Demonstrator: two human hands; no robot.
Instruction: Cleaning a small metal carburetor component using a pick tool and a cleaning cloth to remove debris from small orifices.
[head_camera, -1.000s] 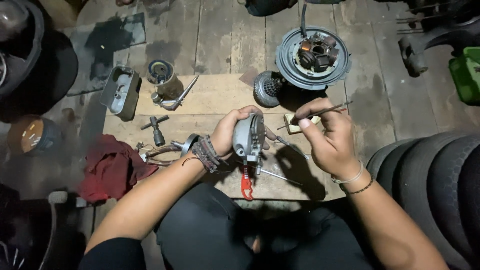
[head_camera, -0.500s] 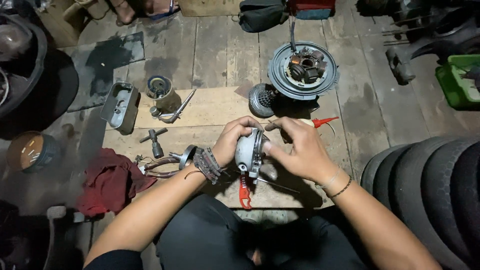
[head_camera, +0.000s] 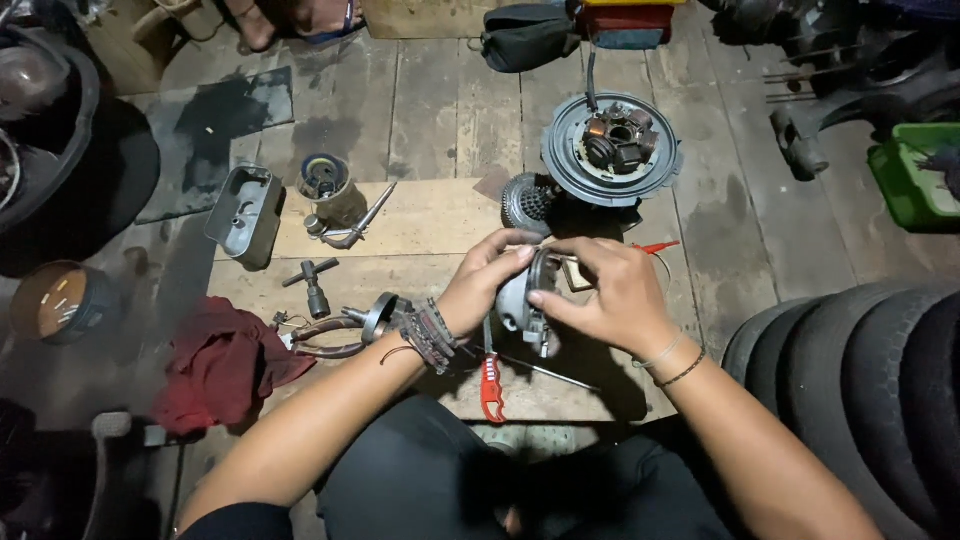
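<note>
Your left hand (head_camera: 485, 280) and right hand (head_camera: 605, 290) both curl tight around a grey metal engine casing (head_camera: 522, 300), held above the wooden board (head_camera: 420, 220). A red-handled tool (head_camera: 491, 385) lies just near it; the stator plate (head_camera: 612, 148) sits farther off.

A dim repair workshop for engines is showing here: worn tyres (head_camera: 850, 380) are leaning along one side, a stator plate (head_camera: 612, 148), a metal cover (head_camera: 243, 212) and a red rag (head_camera: 220, 365) are lying scattered across grimy floorboards (head_camera: 430, 110).
</note>
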